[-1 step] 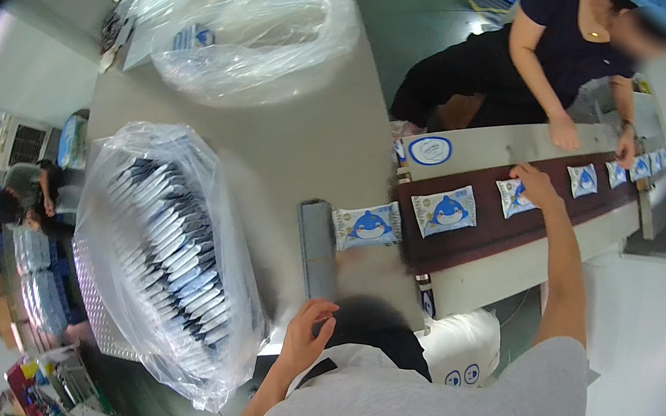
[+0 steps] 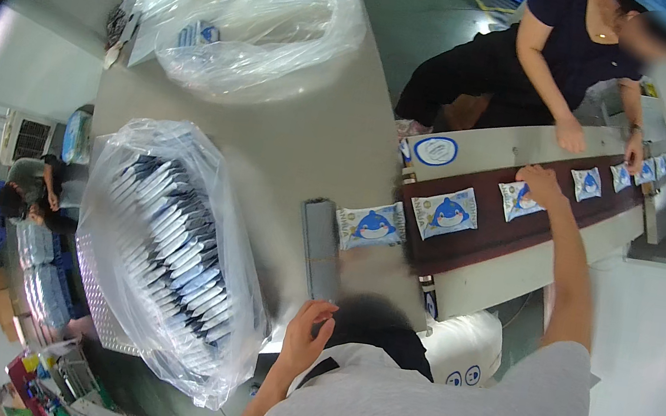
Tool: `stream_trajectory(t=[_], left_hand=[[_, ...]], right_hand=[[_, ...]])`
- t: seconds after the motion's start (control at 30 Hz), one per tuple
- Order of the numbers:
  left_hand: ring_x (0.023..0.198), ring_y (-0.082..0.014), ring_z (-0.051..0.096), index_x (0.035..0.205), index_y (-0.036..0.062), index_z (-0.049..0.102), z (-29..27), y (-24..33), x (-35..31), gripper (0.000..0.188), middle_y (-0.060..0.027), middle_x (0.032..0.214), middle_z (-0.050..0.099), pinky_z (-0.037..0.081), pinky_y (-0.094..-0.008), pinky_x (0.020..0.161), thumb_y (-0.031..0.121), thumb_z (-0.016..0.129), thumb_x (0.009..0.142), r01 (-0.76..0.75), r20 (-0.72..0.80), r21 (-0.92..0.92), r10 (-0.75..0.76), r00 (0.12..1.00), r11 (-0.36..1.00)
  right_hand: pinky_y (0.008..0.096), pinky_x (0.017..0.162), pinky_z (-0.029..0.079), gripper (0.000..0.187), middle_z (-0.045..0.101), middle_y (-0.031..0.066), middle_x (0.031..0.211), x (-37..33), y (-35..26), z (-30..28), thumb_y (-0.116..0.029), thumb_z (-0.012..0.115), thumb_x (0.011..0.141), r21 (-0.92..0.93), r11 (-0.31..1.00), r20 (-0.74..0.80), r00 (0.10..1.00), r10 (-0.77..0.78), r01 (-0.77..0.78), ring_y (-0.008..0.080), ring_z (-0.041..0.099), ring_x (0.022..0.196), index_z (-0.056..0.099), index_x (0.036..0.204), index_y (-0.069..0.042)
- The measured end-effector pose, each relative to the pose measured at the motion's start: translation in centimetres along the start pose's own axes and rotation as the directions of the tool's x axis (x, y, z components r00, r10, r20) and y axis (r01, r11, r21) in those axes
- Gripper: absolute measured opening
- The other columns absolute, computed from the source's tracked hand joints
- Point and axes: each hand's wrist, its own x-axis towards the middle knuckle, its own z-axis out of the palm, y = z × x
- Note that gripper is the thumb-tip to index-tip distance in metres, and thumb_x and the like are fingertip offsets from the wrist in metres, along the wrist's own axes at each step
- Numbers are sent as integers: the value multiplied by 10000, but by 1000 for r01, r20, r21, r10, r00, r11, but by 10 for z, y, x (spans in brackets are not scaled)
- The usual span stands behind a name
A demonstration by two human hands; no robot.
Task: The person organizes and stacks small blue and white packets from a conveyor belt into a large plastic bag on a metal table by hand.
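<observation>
My right hand (image 2: 541, 188) reaches over the dark red conveyor belt (image 2: 482, 237), its bent fingers at the far edge of a white and blue packet (image 2: 519, 201) with a dolphin picture. It covers part of that packet. My left hand (image 2: 307, 334) hovers near the table's front edge, fingers loosely curled and apart, holding nothing. On the belt left of my right hand lies a similar packet (image 2: 445, 214). Another packet (image 2: 371, 226) rests on the metal table at the belt's end, beside a grey metal bar (image 2: 319, 245). Several more packets (image 2: 586, 183) lie farther up the belt.
A clear plastic bag (image 2: 174, 261) full of stacked packets lies on the metal table (image 2: 299, 149), at left. Behind it sits another clear bag (image 2: 264, 38). Across the belt, a co-worker's hands (image 2: 571, 135) are near the packets. A white sack (image 2: 463, 349) stands below the belt.
The view has shifted very slightly. My hands and the packets keep the same places relative to each other.
</observation>
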Motion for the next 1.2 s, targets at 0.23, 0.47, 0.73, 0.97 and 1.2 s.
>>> stream_trajectory(t=[0.23, 0.47, 0.73, 0.97, 1.2], left_hand=[[915, -225, 609, 1049, 3, 575, -7, -17, -26, 190, -125, 1027, 582, 491, -301, 803, 25, 554, 862, 137, -133, -32, -140, 981, 990], [915, -254, 612, 1061, 2, 572, -15, 18, -24, 217, -143, 1048, 573, 493, -315, 810, 12, 571, 844, 13, -142, 63, -4, 990, 998], [1000, -284, 591, 1041, 12, 596, -104, 54, -84, 269, -147, 1072, 607, 455, -349, 872, -47, 576, 779, -98, -276, 185, 147, 950, 978], [1066, -347, 519, 1047, 33, 596, -291, 64, 7, 337, -164, 1116, 555, 424, -404, 910, -12, 630, 714, -250, -191, 745, 557, 809, 619], [1284, -314, 337, 1404, 227, 310, -414, 18, 170, 803, -58, 1393, 378, 345, -450, 1018, 212, 734, 722, -60, 153, 973, 430, 890, -222]], right_hand=[[411, 854, 404, 421, 564, 70, 1024, 55, -83, -56, -341, 783, 590, 270, 830, 54, 853, -520, 488, 290, 494, 1032, 644, 883, -74], [360, 813, 465, 622, 604, 165, 1069, 104, -302, -59, -437, 799, 597, 360, 797, 507, 616, -603, 485, 287, 585, 990, 595, 993, -3], [553, 984, 292, 997, 405, 179, 1290, -38, -357, 6, -447, 828, 473, 143, 927, -22, 937, -348, 348, 337, 370, 1230, 403, 1256, -1], [445, 1008, 327, 860, 465, 149, 1183, -78, -371, 34, -255, 836, 485, 216, 936, -170, 955, -244, 277, 306, 441, 1169, 420, 1204, -33], [330, 845, 476, 756, 561, 41, 1014, 5, -451, -115, -183, 811, 638, 955, -276, -6, 925, -380, -107, 149, 558, 968, 406, 1263, -50]])
